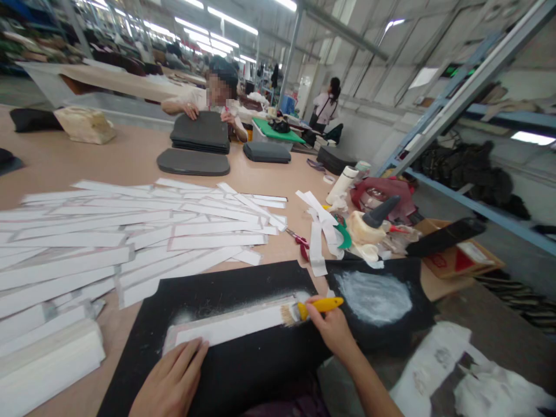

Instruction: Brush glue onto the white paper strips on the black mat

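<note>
My right hand is closed round the yellow handle of a paintbrush. Its pale bristles rest on the right end of a white strip, which lies on a black sheet. At the strip's left end my left hand lies flat, fingers stretched out, with the fingertips touching the strip. White smears mark the black sheet above the strip. To the right of the brush, another black piece carries a broad whitish wet-looking patch.
Many white strips lie spread at the left, beside a stack of white sheets. Scissors, a white bottle and a cluttered container stand to the right. Across the table a person handles dark grey panels.
</note>
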The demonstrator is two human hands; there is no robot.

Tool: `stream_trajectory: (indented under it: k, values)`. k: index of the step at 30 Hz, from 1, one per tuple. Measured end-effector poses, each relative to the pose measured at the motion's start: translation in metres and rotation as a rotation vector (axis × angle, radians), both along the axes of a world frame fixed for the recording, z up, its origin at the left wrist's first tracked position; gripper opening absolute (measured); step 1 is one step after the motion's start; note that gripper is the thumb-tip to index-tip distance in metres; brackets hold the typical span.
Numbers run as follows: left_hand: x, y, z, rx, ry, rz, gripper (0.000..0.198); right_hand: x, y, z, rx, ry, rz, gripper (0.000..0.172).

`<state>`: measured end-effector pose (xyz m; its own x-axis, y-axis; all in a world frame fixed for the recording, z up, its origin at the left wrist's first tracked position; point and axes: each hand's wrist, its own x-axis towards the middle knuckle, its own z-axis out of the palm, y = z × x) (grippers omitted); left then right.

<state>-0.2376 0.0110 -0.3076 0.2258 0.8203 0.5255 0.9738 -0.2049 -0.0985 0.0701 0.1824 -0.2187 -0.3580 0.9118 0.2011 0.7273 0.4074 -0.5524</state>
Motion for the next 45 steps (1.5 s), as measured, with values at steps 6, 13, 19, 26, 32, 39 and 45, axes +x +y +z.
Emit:
stream_trajectory:
  k: [6, 13, 19, 26, 32, 39, 45]
  values:
    - [0.003, 0.004, 0.008, 0.035, 0.003, -0.003, 0.03, 0.013, 0.005, 0.004, 0.08, -0.017, 0.03, 0.032]
    - [0.057, 0.003, 0.019, -0.053, 0.008, 0.279, 0.031, -0.037, 0.024, 0.016, 0.225, -0.058, 0.204, 0.029]
    - [0.083, 0.017, 0.02, -0.361, -0.161, 0.339, 0.03, -0.174, -0.019, 0.031, -0.092, 0.046, 0.907, 0.016]
    - [0.078, 0.014, 0.028, -0.347, -0.157, 0.312, 0.025, -0.239, -0.039, 0.037, 0.023, -0.16, 0.968, 0.013]
    - [0.078, 0.012, 0.027, -0.324, -0.164, 0.309, 0.022, -0.235, -0.047, 0.035, 0.107, -0.246, 0.898, 0.015]
    - [0.076, 0.013, 0.022, -0.258, -0.209, 0.284, 0.022, -0.231, -0.035, 0.036, 0.162, -0.341, 0.744, 0.02]
    - [0.076, 0.013, 0.017, -0.222, -0.265, 0.272, 0.022, -0.217, -0.037, 0.027, 0.176, -0.359, 0.7, 0.026]
